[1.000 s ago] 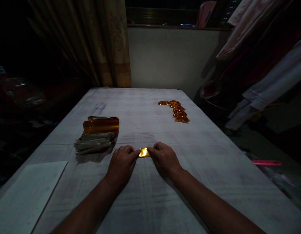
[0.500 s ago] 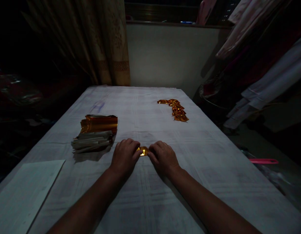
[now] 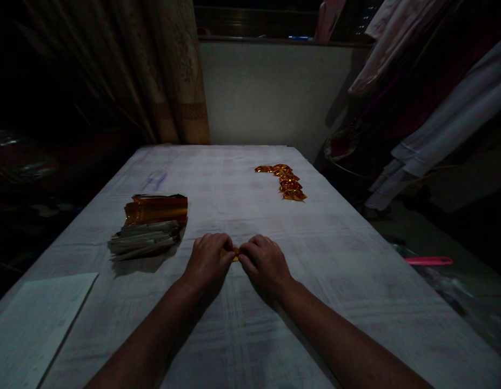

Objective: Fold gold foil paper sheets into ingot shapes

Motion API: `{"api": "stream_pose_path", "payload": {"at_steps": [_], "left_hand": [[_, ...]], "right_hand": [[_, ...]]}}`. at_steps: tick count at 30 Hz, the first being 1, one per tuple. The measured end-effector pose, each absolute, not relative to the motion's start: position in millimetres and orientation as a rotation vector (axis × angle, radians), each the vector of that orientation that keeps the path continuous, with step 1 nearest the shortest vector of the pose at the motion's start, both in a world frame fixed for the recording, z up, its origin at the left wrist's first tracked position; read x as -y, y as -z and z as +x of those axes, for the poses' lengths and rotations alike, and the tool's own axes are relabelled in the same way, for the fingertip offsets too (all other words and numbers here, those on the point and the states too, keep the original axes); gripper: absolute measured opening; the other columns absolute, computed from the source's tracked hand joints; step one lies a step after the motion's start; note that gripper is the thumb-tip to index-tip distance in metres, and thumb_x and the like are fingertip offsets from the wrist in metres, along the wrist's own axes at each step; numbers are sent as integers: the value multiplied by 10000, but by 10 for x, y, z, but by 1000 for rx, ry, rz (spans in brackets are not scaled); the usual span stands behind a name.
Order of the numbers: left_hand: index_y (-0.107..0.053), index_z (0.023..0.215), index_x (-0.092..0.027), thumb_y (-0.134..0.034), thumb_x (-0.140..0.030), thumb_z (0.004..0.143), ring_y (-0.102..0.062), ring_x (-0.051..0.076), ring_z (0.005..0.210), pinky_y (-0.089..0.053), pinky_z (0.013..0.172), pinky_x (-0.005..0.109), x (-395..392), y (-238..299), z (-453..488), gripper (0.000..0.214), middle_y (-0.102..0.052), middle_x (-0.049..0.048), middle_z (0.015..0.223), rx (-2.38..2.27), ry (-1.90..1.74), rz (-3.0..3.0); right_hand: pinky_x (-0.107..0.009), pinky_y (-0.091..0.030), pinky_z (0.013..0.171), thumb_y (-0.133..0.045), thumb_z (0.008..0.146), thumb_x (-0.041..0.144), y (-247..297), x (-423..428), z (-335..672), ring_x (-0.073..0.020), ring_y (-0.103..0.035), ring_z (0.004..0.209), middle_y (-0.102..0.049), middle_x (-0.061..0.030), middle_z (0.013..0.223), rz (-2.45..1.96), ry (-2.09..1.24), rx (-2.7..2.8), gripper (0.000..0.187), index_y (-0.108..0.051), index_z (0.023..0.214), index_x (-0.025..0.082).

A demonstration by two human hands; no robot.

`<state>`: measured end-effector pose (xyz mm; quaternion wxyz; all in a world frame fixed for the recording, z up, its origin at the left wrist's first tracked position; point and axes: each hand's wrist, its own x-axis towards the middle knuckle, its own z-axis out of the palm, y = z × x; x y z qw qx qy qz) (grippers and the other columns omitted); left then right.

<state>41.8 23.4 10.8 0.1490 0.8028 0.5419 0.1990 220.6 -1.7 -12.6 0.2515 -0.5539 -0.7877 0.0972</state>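
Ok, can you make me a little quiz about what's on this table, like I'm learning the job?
1. True or false: the left hand and right hand both pinch one gold foil piece.
2. Where is the stack of gold foil sheets on the table? A: left of the hands. B: right of the hands. C: under the hands.
3. Fill in: the row of folded gold foil pieces lies on the far ____ side of the table.
Key: 1 true; 2 A; 3 right.
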Motion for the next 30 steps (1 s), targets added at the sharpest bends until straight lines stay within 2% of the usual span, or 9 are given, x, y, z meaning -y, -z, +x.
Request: {"api": "stream_pose_path", "payload": {"at_steps": [2, 7, 11, 17, 22, 25, 28, 30], "left_hand": [[-663, 786, -223, -690, -253, 830, -647, 211, 783, -471, 760, 360, -250, -93, 395, 61, -694, -2, 745, -1513, -591, 2219], [-728, 926, -224, -661, -300, 851, -684, 200, 750, -511, 671, 322, -256, -95, 355, 126, -752, 41, 820, -1255, -722, 1908], [-731, 814, -220, -601, -369, 879, -658, 180, 693, -507, 619, 301, -206, -207, 377, 207, -722, 40, 747, -1172, -765, 1766], [-712, 759, -209, -684, -493, 797, -611, 155, 616, -481, 551, 274, -196, -336, 385, 288, -682, 19, 692, -1167, -775, 1519], [-736, 747, -199, -779, -529, 702, -639, 171, 697, -513, 641, 290, -176, -469, 377, 336, -714, 32, 742, -1110, -819, 1411], [-731, 739, -186, -828, -514, 673, -647, 162, 715, -519, 697, 283, -138, -578, 383, 349, -718, 29, 743, -1071, -807, 1315], [-744, 790, -181, -889, -493, 604, -642, 148, 718, -512, 702, 265, -108, -667, 382, 391, -722, 20, 763, -1038, -800, 1237], [-750, 799, -179, -891, -497, 610, -635, 145, 718, -505, 697, 260, -95, -708, 376, 396, -721, 20, 764, -1025, -796, 1237]], "right_hand": [[-323, -415, 773, -647, 900, 212, 145, 0, 2223, -196, -591, 856, -642, -31, 886, -1465, -325, 2073, 79, -654, 822, 221], [-273, -445, 680, -601, 858, 166, 126, -33, 2276, -159, -601, 722, -658, -1, 781, -1336, -582, 1916, 72, -622, 813, 218], [-249, -459, 638, -600, 865, 210, 35, -25, 2294, -141, -603, 670, -668, 8, 754, -1237, -669, 1853, 56, -636, 825, 223], [-236, -470, 627, -584, 897, 284, -119, -11, 2298, -132, -617, 654, -681, -1, 730, -1099, -714, 1808, 138, -663, 814, 206], [-227, -469, 609, -549, 926, 325, -244, 19, 2285, -124, -624, 621, -698, 0, 687, -1058, -861, 1806, 237, -710, 807, 197], [-218, -452, 580, -572, 912, 312, -327, 49, 2278, -115, -605, 588, -693, -1, 653, -1037, -848, 1781, 237, -718, 771, 189], [-212, -435, 557, -603, 895, 295, -424, 81, 2275, -105, -587, 569, -694, -2, 652, -1017, -837, 1761, 209, -727, 767, 184], [-211, -430, 552, -615, 886, 283, -485, 101, 2272, -103, -584, 571, -694, -5, 660, -1006, -840, 1749, 192, -731, 773, 181]]}}
